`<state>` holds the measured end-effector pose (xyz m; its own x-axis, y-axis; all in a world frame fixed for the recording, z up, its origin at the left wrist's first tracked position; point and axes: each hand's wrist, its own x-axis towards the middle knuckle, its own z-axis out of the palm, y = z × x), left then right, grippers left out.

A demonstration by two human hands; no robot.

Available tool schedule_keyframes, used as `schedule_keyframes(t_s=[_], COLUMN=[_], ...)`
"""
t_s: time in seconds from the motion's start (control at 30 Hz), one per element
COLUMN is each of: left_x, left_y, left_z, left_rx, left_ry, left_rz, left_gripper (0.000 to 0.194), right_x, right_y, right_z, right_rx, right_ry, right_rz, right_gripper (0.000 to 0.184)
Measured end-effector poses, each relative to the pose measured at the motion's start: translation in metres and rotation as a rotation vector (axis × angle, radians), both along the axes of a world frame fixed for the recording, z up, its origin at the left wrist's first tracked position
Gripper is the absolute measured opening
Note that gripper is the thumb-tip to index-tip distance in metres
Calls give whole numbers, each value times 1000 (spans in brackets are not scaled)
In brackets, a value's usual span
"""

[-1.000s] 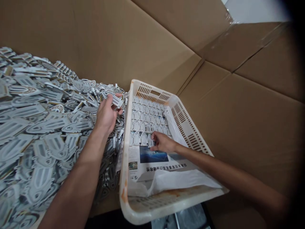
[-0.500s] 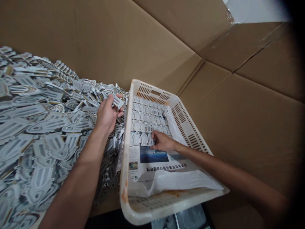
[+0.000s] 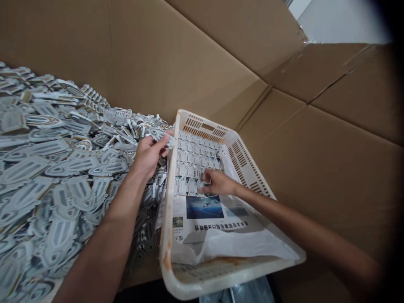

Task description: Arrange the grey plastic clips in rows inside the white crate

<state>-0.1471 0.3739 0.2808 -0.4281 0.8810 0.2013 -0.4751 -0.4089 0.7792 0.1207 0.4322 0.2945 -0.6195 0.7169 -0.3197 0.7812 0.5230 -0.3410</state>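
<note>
So, left hand [image 3: 150, 155] pinches grey part [image 3: 157, 134] at ten-o'clock rim of white basket [image 3: 171, 181]. Right hand [image 3: 221, 183], fingers curled narrow, at end of nearest row; cannot tell whether gripping. Laid parts [image 3: 191, 159] fill basket's twelve-o'clock end, newspaper [image 3: 197, 235] toward six; heaped parts [image 3: 69, 164] at nine.

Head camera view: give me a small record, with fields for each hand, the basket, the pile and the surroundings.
Left hand: holds one grey-white piece near the basket's left rim
Right hand: inside the basket, at the nearest row of pieces; grip unclear
Basket: white plastic, slotted walls, newspaper and white sheet inside
Pile: many similar pieces, loose, left of the basket
Surroundings: brown cardboard
</note>
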Motion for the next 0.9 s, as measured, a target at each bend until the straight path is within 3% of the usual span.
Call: schedule_keyframes(t_s=[0.07,0.2,0.37,0.47,0.57,0.67,0.77,0.83,0.9], left_x=[0,1,1,-1,-4,-6,-7,-7,-7], left_y=[0,-1,-3,-3,-4,-4,-4,-4,-4], left_z=[-2,-3,-4,-3,1,4,6,7,7], left_rx=[18,27,70,97,85,89,97,90,78], left_ry=[43,77,203,271,239,166,123,105,97], left_rz=[14,-10,-143,-170,-141,-91,-86,-91,-89], left_gripper=[32,39,47,51,56,50,47,47,48], right_x=[-18,-61,-101,-101,-75,-31,14,37,51], right_y=[1,-7,-17,-16,-9,3,10,10,7], right_z=[30,74,85,82,75,60,36,17,-3], right_rx=[77,104,201,259,262,86,-161,-259,-313], right_ry=[133,494,511,453,396,233,8,-107,-148], right_rz=[24,128,191,162,54,-114,-302,-352,-362], right_gripper=[33,36,30,25,27,33,15,7,12])
